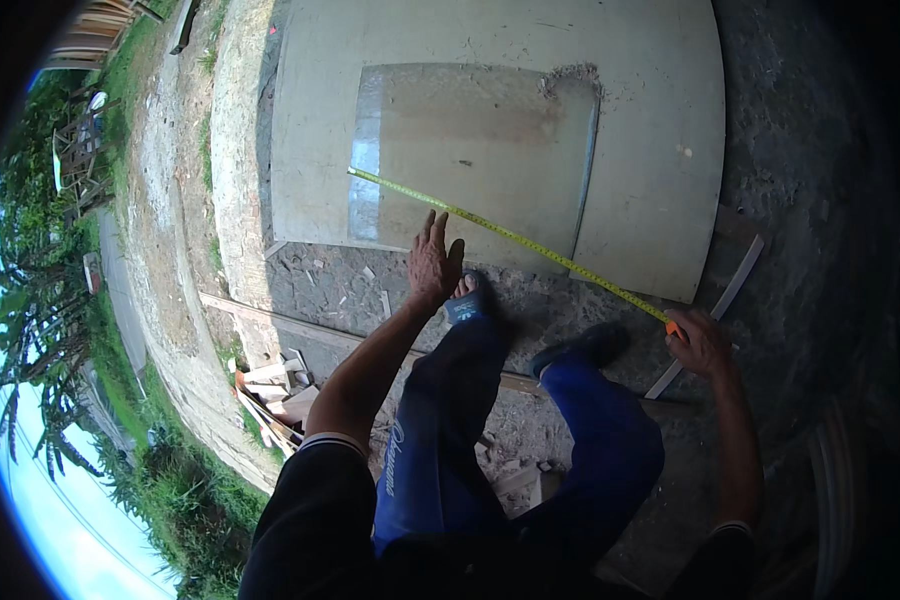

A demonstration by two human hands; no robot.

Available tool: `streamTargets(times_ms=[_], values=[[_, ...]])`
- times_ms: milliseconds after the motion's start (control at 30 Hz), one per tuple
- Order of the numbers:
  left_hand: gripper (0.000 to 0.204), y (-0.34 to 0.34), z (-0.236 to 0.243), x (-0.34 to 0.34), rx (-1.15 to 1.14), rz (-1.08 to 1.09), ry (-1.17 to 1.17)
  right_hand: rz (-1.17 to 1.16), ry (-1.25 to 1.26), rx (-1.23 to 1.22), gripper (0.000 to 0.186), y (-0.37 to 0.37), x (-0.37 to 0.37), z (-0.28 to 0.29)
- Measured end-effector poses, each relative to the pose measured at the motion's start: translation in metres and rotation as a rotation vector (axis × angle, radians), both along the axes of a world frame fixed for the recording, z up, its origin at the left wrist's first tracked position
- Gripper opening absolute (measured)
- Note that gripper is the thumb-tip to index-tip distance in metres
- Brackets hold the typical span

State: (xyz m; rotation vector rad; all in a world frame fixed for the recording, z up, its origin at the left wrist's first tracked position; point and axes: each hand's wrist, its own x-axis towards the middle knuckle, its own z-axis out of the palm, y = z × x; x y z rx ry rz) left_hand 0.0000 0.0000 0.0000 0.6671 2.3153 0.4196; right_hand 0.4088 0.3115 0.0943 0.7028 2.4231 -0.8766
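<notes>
A yellow tape measure (530, 243) is drawn out slantwise across a glass pane (470, 130), which lies on a large pale board (660, 130). The blade's free end rests near the pane's left edge. My right hand (702, 348) is closed around the orange case of the tape measure, just off the board's near right corner. My left hand (435, 262) reaches forward with fingers stretched out, the fingertips by the blade. Whether they touch it I cannot tell.
My feet stand on rough ground before the board, astride a long wooden strip (310, 330). Another pale strip (735, 275) lies at the right. Wood offcuts (280, 390) are heaped at the left. Small scraps litter the ground. Dirt, grass and plants (30, 350) lie beyond on the left.
</notes>
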Motion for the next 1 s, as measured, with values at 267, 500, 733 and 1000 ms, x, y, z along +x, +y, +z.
streamTargets(times_ms=[267,500,733,1000], values=[[0.070,-0.039,-0.148,-0.012,-0.001,-0.131,0.458,0.149,0.192,0.055,0.049,0.003,-0.039,-0.168],[0.067,-0.016,-0.205,-0.020,0.162,-0.166,0.536,0.125,0.198,0.192,0.050,0.013,-0.053,-0.198],[0.065,0.007,-0.228,-0.021,0.206,-0.104,0.512,0.122,0.080,0.230,0.048,0.021,-0.076,-0.200],[0.065,0.041,-0.235,-0.027,0.145,-0.218,0.505,0.090,0.090,0.317,0.051,0.064,-0.080,-0.223]])
